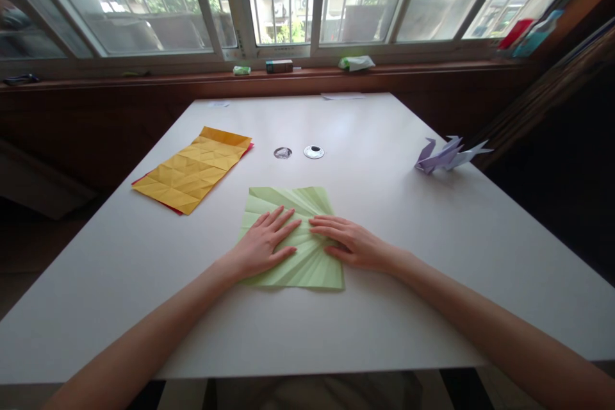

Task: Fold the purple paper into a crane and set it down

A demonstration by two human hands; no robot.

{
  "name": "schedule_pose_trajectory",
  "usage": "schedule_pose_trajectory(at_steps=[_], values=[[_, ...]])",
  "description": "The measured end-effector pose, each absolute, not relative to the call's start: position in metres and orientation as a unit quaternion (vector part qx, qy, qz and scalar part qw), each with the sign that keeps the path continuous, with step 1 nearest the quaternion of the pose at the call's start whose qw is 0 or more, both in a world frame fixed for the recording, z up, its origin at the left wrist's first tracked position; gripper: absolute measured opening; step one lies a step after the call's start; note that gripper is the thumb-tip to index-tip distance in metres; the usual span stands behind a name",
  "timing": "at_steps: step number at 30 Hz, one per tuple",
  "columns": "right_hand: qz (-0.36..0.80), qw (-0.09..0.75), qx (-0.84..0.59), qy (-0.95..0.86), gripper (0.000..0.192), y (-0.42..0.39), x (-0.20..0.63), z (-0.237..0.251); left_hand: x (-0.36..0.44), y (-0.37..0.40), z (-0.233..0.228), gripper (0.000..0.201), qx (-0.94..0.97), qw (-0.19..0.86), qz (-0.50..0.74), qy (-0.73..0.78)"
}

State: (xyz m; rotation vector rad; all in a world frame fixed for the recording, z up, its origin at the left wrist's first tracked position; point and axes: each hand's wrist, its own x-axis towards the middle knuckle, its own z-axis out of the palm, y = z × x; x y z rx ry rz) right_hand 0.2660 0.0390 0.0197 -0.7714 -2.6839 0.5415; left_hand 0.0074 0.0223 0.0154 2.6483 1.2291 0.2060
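Note:
A light green sheet of origami paper (307, 274) lies spread on the white table in front of me, with many creases fanning across it. My left hand (264, 240) rests flat on its left half, fingers spread. On the right side of the sheet lies my right hand (353, 242), fingers stretched out toward the middle and thumb a little apart. Both palms face down, and neither hand grips the paper. The parts of the sheet beneath the hands are hidden.
Yellow creased paper (192, 170) lies on the left, over red paper. Purple folded paper figures (439, 157) stand at the right edge of the white table (307, 339). Two round pieces, a dark one (283, 152) and a silvery one (314, 152), lie beyond the green sheet.

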Motion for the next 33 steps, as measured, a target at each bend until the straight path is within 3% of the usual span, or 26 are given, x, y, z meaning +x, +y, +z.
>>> schedule_pose_trajectory(at_steps=[9,14,33], values=[[0.124,0.067,-0.32,-0.937,0.064,0.036,0.264,0.016,0.009,0.022,0.015,0.068,0.9,0.097,0.061,0.421],[0.105,0.063,-0.351,-0.928,0.071,0.037,0.265,0.013,0.009,0.022,0.014,0.069,0.897,0.098,0.065,0.425],[0.112,0.051,-0.363,-0.924,0.073,0.04,0.269,0.016,0.0,0.032,0.011,0.063,0.877,0.08,0.071,0.468]])
